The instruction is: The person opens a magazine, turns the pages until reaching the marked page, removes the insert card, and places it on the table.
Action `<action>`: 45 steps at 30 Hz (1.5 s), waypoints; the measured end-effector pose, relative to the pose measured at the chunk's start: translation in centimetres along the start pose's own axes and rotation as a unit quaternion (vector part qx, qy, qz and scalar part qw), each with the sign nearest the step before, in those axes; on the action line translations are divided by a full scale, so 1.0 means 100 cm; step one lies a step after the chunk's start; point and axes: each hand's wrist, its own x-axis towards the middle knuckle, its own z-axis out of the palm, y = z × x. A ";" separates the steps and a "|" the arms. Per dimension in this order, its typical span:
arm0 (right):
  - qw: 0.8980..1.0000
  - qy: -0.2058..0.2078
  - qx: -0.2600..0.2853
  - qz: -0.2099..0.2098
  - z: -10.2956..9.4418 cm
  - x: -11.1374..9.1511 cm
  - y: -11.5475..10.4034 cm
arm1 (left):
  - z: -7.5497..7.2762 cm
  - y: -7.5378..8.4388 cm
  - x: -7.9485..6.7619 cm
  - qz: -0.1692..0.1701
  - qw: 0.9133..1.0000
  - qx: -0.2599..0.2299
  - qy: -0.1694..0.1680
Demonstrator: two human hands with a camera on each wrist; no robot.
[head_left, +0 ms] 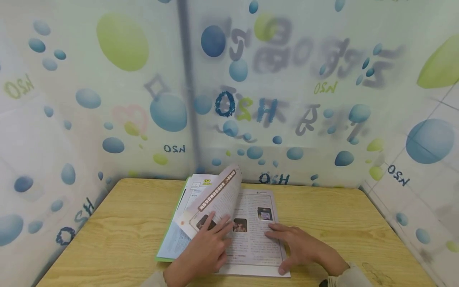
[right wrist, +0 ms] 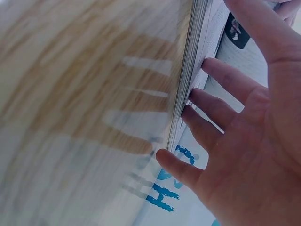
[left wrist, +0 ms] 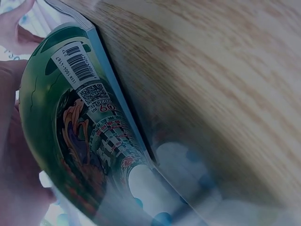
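Observation:
An open magazine (head_left: 258, 249) with printed columns and small photos lies on the wooden table. One page (head_left: 226, 193), with a brown title band, stands lifted and curled over toward the left. My left hand (head_left: 211, 247) rests on this page's lower part, fingers extended. In the left wrist view, the green illustrated cover (left wrist: 42, 89) with a barcode bends up from the table beside the left hand (left wrist: 21, 141). My right hand (head_left: 305, 249) spreads its fingers at the magazine's right edge; in the right wrist view its fingertips (right wrist: 194, 94) touch the stack of page edges (right wrist: 190, 61).
The light wooden table (head_left: 322, 207) extends to both sides of the magazine. Behind it and along its sides hangs a pale curtain (head_left: 222, 79) printed with blue and green drops and H2O lettering.

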 end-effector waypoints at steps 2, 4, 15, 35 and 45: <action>1.000 0.000 -0.001 -0.003 0.000 0.000 0.000 | 0.000 0.000 -0.001 -0.008 1.000 0.002 -0.003; 1.000 0.001 -0.005 -0.006 0.001 0.000 0.001 | 0.000 0.001 -0.002 -0.016 1.000 0.002 -0.005; 1.000 0.005 -0.010 -0.012 -0.001 0.000 -0.002 | -0.005 0.001 0.001 -0.067 0.995 -0.032 -0.061; 1.000 -0.001 -0.004 0.005 0.000 0.001 -0.004 | -0.001 -0.003 -0.003 -0.127 0.988 -0.050 -0.078; 1.000 -0.003 -0.004 0.003 -0.001 0.001 -0.005 | 0.001 -0.003 -0.003 -0.135 0.985 -0.068 -0.088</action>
